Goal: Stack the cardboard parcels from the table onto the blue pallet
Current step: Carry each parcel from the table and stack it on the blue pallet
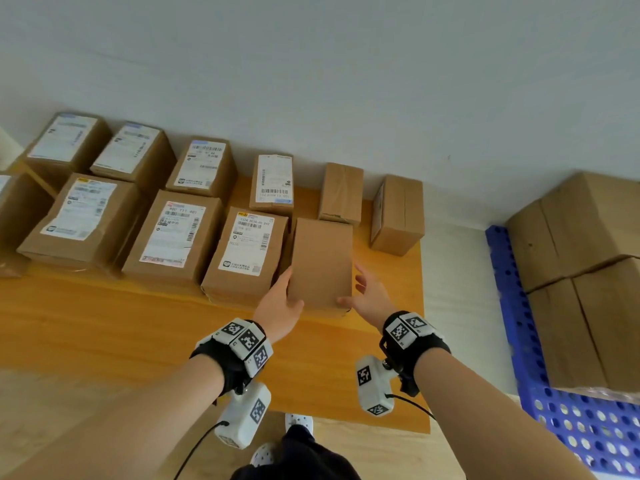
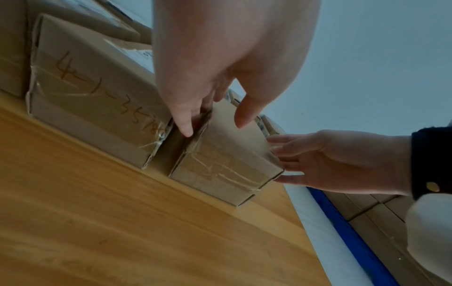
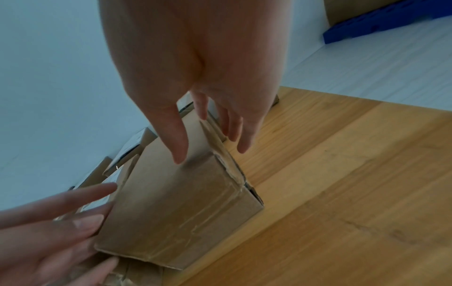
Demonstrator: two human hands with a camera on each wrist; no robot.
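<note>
The plain parcel (image 1: 320, 263) is seen on the table (image 1: 104, 327), flanked by the left hand (image 1: 278, 304) and right hand (image 1: 369, 296); fingers extended against its sides, no closed grasp. The blue pallet (image 1: 512, 306) is located to the right.

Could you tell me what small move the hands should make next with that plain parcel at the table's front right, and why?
Probably close both hands onto the plain parcel's sides and lift. The left hand already has fingers along its left side, in the gap beside the labelled parcel, while the right hand is open at the right side, barely touching. The parcel sits flat on the table.
</note>
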